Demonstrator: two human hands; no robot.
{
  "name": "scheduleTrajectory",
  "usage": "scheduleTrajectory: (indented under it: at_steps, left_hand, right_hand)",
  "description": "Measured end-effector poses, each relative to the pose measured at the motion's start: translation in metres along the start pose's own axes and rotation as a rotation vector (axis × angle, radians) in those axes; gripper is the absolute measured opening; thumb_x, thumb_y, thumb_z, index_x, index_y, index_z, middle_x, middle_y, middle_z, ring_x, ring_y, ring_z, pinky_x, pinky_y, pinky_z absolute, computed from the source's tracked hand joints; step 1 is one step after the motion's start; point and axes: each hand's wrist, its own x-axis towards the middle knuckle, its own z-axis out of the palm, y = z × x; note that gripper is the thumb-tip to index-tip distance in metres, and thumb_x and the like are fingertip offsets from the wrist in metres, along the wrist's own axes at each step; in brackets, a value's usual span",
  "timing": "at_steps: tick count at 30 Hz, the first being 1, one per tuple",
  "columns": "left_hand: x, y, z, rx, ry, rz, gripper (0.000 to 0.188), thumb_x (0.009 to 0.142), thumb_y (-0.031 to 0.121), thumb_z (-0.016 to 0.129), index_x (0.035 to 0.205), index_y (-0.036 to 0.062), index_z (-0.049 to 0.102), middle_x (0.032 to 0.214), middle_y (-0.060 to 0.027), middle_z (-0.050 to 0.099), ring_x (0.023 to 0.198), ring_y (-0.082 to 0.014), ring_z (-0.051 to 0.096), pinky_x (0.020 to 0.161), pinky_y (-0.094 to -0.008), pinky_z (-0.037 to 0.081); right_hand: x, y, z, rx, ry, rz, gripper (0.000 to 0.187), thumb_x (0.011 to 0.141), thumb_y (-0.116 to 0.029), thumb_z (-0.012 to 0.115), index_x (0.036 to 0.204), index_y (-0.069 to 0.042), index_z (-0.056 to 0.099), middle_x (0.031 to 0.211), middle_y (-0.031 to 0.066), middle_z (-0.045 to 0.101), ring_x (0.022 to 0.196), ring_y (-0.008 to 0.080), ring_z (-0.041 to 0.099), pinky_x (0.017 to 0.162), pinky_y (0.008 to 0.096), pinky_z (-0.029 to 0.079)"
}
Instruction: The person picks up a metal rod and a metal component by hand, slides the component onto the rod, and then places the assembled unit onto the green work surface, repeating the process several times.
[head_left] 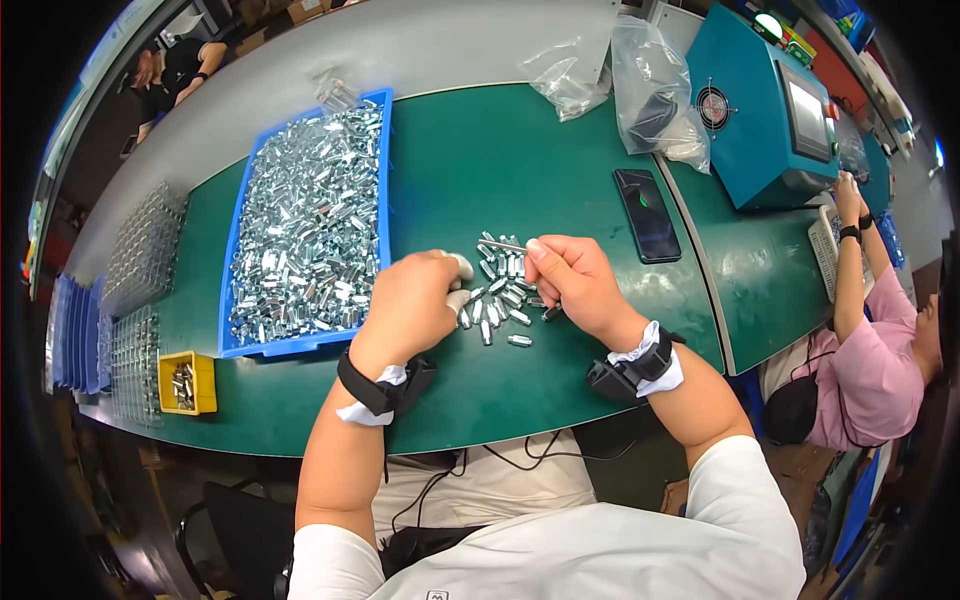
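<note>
My right hand (582,283) pinches a thin metal rod (503,246) between thumb and fingers, its free end pointing left over the table. Under and beside it lies a loose pile of small shiny metal cylindrical fittings (497,297). At the pile's left side, my left hand (415,300) has its fingers curled, with pale covers on the fingertips. Whatever those fingers pinch, if anything, is hidden. To the left of that hand stands a large blue tray (386,190) heaped with the same kind of metal fittings (310,220).
A yellow bin (205,395) with a few metal parts stands at the left, by clear plastic racks (148,245). A phone (648,215), plastic bags (655,95) and a teal machine (760,100) are to the right. A co-worker in a pink shirt (875,370) sits at far right.
</note>
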Motion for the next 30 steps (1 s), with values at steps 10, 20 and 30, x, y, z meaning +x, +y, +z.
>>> scheduleTrajectory:
  at_steps: [10, 20, 30]
  left_hand:
    - [0.001, 0.003, 0.005, 0.153, -0.056, 0.119, 0.016, 0.074, 0.005, 0.069, 0.090, 0.0034, 0.070, 0.090, -0.0146, 0.067, 0.086, -0.0350, 0.065, 0.073, -0.0445, 0.052]
    - [0.007, -0.001, -0.005, -0.621, 0.005, 0.007, 0.013, 0.087, -0.005, 0.063, 0.099, 0.0003, 0.059, 0.086, -0.0071, 0.065, 0.081, -0.0163, 0.067, 0.072, -0.0289, 0.053]
    - [0.009, -0.009, -0.006, -0.796, 0.013, 0.019, 0.013, 0.089, -0.007, 0.060, 0.100, -0.0007, 0.059, 0.089, -0.0055, 0.066, 0.081, -0.0133, 0.067, 0.073, -0.0270, 0.053]
  right_hand:
    - [0.001, 0.000, -0.003, -0.061, -0.028, -0.008, 0.036, 0.103, -0.024, 0.049, 0.076, -0.002, 0.059, 0.058, -0.0025, 0.046, 0.050, 0.0053, 0.042, 0.048, 0.0227, 0.038]
    - [0.001, -0.008, -0.010, -0.244, -0.034, -0.022, 0.040, 0.102, -0.024, 0.050, 0.070, -0.002, 0.058, 0.055, -0.0028, 0.044, 0.050, 0.0052, 0.042, 0.047, 0.0228, 0.035]
    - [0.002, -0.009, -0.013, -0.253, -0.027, -0.043, 0.041, 0.101, -0.024, 0.052, 0.067, -0.002, 0.057, 0.053, -0.0026, 0.045, 0.048, 0.0056, 0.042, 0.046, 0.0241, 0.034]
